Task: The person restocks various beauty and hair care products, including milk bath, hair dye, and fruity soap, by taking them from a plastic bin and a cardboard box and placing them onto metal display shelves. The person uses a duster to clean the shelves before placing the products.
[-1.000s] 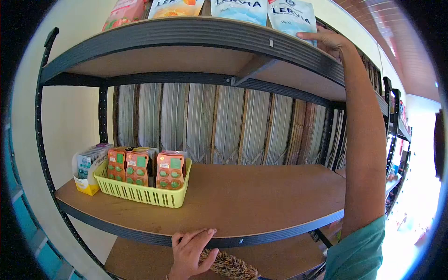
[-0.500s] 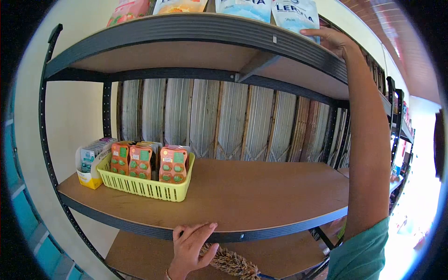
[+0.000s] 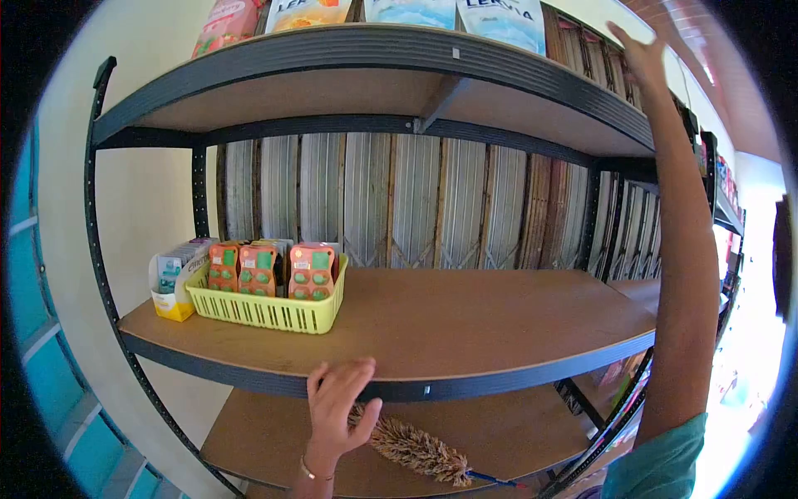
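While the rightmost blue-and-white pouch point(image 3: 501, 25) stands on the top shelf point(image 3: 332, 54), left of our right fingers and apart from them, our right hand point(image 3: 645, 56) has its fingers spread, with nothing visible in their grasp. Because the pouch runs out of view above, we cannot judge how steadily it stands. If those fingers swung sideways too low, they could knock it into the neighbouring blue-and-white pouch point(image 3: 410, 12), and so push the orange-printed pouch point(image 3: 307, 15) and pink pouch point(image 3: 229, 25) farther left of them; soft packs set this near one another probably topple easily.

Our left hand point(image 3: 337, 407) has its fingers loosely spread at the front edge of the middle shelf point(image 3: 499, 312); whether they touch it, we cannot tell. Below and to the right of these fingers, the feather duster point(image 3: 420, 449) seems to lie slantwise on the lower shelf point(image 3: 283, 432), one end hidden behind our hand, and a careless drop of the wrist could roll it off. Beyond and left of the same fingers, the yellow-green basket point(image 3: 266, 314) holds orange packs point(image 3: 312, 270) beside a white-and-yellow carton point(image 3: 173, 306); a hard lean on the shelf might jolt them.
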A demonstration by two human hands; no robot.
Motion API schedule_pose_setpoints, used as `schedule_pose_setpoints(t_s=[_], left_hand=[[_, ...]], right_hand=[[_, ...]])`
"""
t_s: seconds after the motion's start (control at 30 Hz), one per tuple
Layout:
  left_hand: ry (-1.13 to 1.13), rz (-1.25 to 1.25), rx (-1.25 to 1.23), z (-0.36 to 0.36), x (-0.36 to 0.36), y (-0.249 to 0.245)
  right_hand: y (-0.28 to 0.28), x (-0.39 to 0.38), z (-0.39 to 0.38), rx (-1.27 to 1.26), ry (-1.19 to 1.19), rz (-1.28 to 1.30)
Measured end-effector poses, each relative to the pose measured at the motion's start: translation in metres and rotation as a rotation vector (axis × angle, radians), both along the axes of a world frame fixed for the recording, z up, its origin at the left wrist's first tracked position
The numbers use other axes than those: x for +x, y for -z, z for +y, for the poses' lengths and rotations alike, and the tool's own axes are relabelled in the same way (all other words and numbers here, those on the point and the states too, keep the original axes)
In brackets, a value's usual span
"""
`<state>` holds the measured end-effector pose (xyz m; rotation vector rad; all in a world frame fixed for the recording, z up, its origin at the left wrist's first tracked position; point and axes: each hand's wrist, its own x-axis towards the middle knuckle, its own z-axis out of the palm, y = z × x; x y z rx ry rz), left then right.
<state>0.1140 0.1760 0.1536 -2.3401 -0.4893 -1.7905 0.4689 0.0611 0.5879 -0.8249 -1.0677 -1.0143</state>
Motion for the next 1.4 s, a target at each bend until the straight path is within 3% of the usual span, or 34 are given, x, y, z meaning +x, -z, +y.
schedule_pose_setpoints(t_s=[0.1,0.13,0.3,0.43,0.57,0.63,0.7,0.77,0.97,1.03,1.1,1.13,1.2,1.23,1.27,1.3,1.33,1.37,1.4], left_hand=[[0.132,-0.423,0.173,-0.01,0.015,0.02],[0.185,-0.43,0.211,-0.016,0.018,0.033],[0.463,-0.289,0.191,-0.045,0.026,0.102],[0.582,-0.193,-0.06,-0.07,0.021,0.146],[0.585,-0.057,-0.238,-0.107,0.016,0.18],[0.635,0.136,-0.26,-0.123,0.006,0.195],[0.678,0.285,-0.285,-0.132,0.001,0.251],[0.752,0.453,-0.477,-0.144,-0.009,0.331],[0.683,0.767,-1.232,-0.217,-0.055,0.479],[0.601,0.83,-1.433,-0.248,-0.074,0.517],[0.528,0.855,-1.591,-0.282,-0.095,0.548],[0.492,0.861,-1.659,-0.298,-0.105,0.563],[0.45,0.856,-1.76,-0.331,-0.126,0.589],[0.436,0.858,-1.797,-0.347,-0.137,0.602],[0.425,0.863,-1.838,-0.365,-0.151,0.613],[0.425,0.872,-1.866,-0.383,-0.166,0.621],[0.432,0.871,-1.886,-0.397,-0.181,0.634],[0.433,0.887,-1.906,-0.412,-0.196,0.639],[0.441,0.893,-1.922,-0.423,-0.207,0.641]], right_hand=[[0.056,-0.015,-0.045,0.262,0.099,-0.138],[0.079,-0.019,-0.056,0.314,0.039,-0.175],[0.208,-0.061,-0.108,0.368,0.018,-0.168],[0.295,-0.076,-0.132,0.159,0.136,-0.161],[0.359,-0.092,-0.156,-0.094,0.386,-0.319],[0.385,-0.099,-0.171,-0.149,0.257,-0.32],[0.415,-0.1,-0.194,-0.183,0.239,-0.29],[0.451,-0.106,-0.221,-0.227,0.209,-0.155],[0.624,-0.13,-0.318,-0.296,0.158,0.419],[0.754,-0.134,-0.366,-0.139,-0.294,0.688],[0.785,-0.181,-0.431,-0.322,-0.201,0.654],[0.742,-0.24,-0.458,-0.655,0.402,0.428],[0.825,-0.289,-0.522,-0.78,0.007,0.934],[0.904,-0.297,-0.56,-0.666,-0.18,1.42],[0.85,-0.334,-0.574,-0.919,0.046,1.245],[0.881,-0.348,-0.588,-0.78,-0.018,1.364],[0.909,-0.361,-0.616,-0.836,-0.005,1.284],[0.916,-0.37,-0.632,-1.034,0.322,1.08],[0.927,-0.379,-0.646,-1.018,0.243,1.174]])
